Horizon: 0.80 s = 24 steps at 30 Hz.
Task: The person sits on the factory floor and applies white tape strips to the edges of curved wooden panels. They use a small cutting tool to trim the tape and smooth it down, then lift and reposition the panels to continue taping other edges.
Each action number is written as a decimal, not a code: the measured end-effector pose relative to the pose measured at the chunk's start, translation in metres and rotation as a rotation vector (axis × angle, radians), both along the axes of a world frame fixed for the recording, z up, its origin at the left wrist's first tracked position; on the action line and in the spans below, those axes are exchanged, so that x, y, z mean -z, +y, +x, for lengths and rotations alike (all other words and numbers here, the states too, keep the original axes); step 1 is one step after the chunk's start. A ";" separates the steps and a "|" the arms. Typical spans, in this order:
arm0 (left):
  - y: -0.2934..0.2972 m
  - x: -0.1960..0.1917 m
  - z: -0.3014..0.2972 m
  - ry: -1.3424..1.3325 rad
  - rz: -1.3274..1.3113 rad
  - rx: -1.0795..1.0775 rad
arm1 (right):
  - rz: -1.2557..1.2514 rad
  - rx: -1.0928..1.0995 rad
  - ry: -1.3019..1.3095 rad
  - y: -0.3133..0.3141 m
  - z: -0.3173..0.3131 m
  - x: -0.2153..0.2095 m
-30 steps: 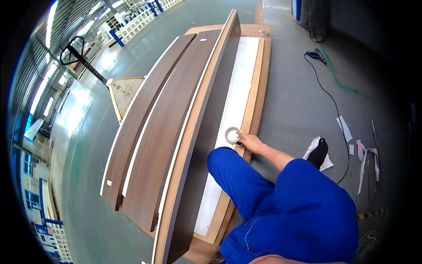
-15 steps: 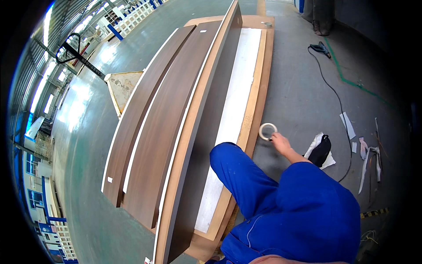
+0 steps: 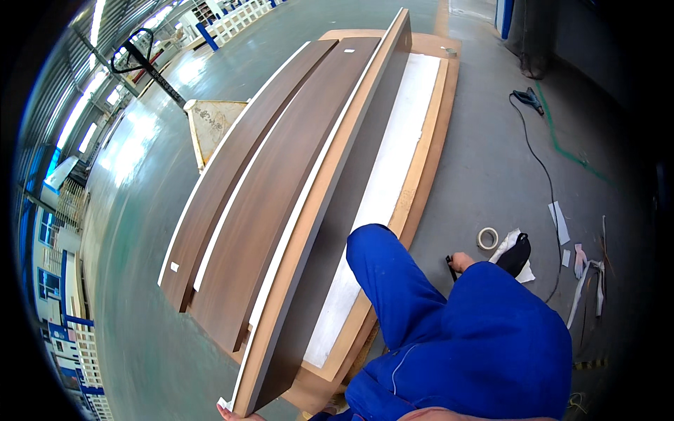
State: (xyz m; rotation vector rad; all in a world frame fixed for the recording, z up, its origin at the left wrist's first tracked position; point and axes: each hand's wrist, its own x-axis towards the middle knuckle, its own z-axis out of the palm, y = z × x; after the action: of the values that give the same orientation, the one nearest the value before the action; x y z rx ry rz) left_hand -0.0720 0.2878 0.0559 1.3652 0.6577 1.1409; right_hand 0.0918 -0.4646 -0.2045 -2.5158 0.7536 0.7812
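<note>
My left hand (image 3: 237, 415) is at the lower edge, gripping the near end of a long panel (image 3: 319, 203) that stands on its edge, its fingers beside a small white piece (image 3: 224, 403) at the corner. Much of this hand is cut off by the picture's edge. Low by my right knee, my right hand (image 3: 461, 262) is closed round a slim black tool (image 3: 451, 266), whose kind I cannot make out. A roll of masking tape (image 3: 479, 238) lies on the floor just beyond that hand.
Two brown wood-grain panels (image 3: 281, 161) lie left of the standing panel, above a brown base board (image 3: 449, 91). A pallet truck handle (image 3: 158, 81) rises behind them. On the right floor are a heat gun (image 3: 528, 100) with cord, a black item on white cloth (image 3: 516, 256), and scraps.
The tape roll has left my right hand and now lies on the floor. That hand has drawn back towards my knee with the black tool. My left hand has appeared at the panel's near end.
</note>
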 end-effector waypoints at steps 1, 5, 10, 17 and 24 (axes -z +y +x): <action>0.001 -0.001 0.000 0.004 0.005 -0.011 | 0.018 -0.053 -0.020 0.007 0.008 0.000; 0.012 0.004 -0.005 -0.010 -0.002 -0.059 | 0.080 -0.168 -0.076 0.029 0.037 -0.003; 0.011 0.016 -0.006 -0.037 -0.026 -0.069 | 0.056 -0.119 -0.099 0.028 0.042 0.004; 0.019 0.022 -0.005 -0.083 -0.011 -0.074 | 0.331 0.291 -0.179 0.004 0.017 0.029; 0.012 0.016 0.001 -0.236 -0.133 0.067 | 0.613 0.970 -0.301 -0.031 -0.015 0.045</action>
State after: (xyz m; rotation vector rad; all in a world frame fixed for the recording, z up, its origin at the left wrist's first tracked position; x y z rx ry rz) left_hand -0.0706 0.2994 0.0397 1.1118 0.5045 1.1617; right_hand 0.0767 -0.4957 -0.2498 -1.4070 1.2232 0.2107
